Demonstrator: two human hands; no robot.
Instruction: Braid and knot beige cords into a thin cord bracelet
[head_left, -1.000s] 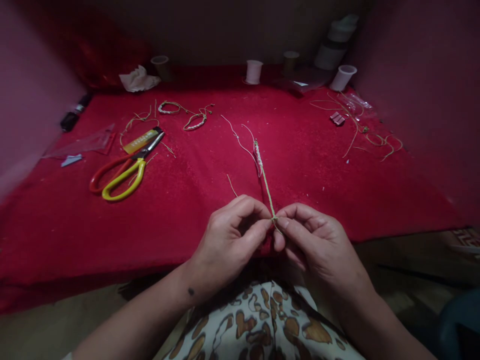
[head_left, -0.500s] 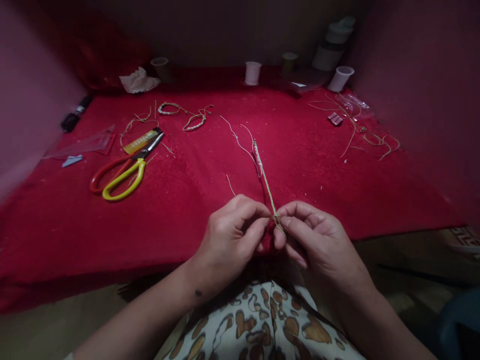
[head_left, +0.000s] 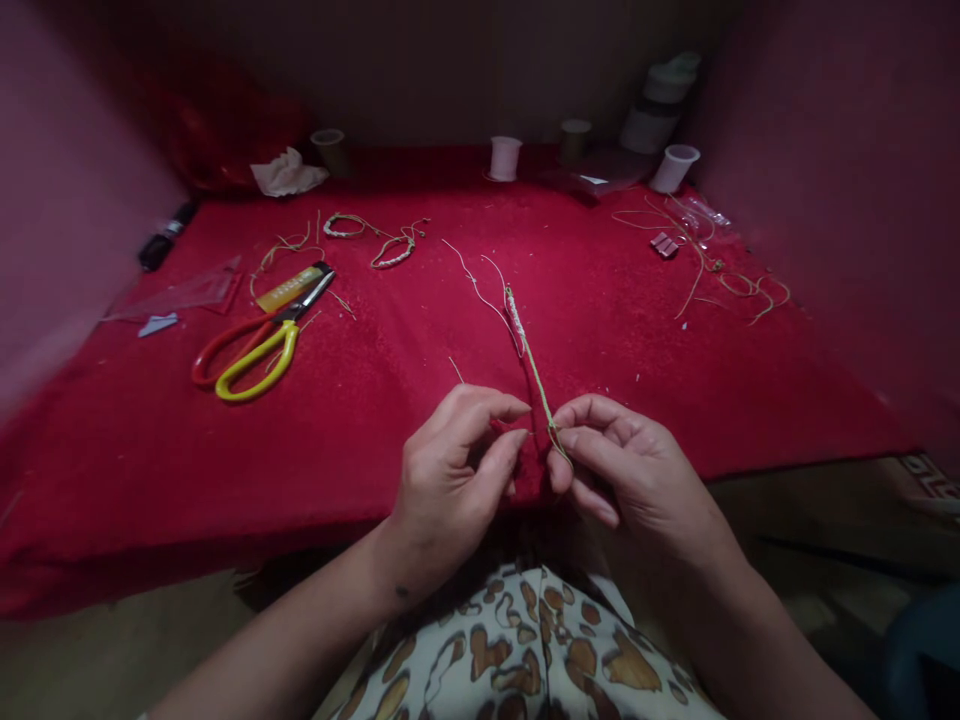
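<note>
Knotted green cord, its near end pinched in my right grip, stretches away over the red worktop; my left grip, finger and thumb slightly parted, hovers just beside it. Farther left I see scissors; at the back, a white spool.

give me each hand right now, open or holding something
Left hand: open, thumb and forefinger parted; whether it keeps a fine strand cannot be told.
Right hand: closed, fingertips pinching at the near end of the green cord.
</note>
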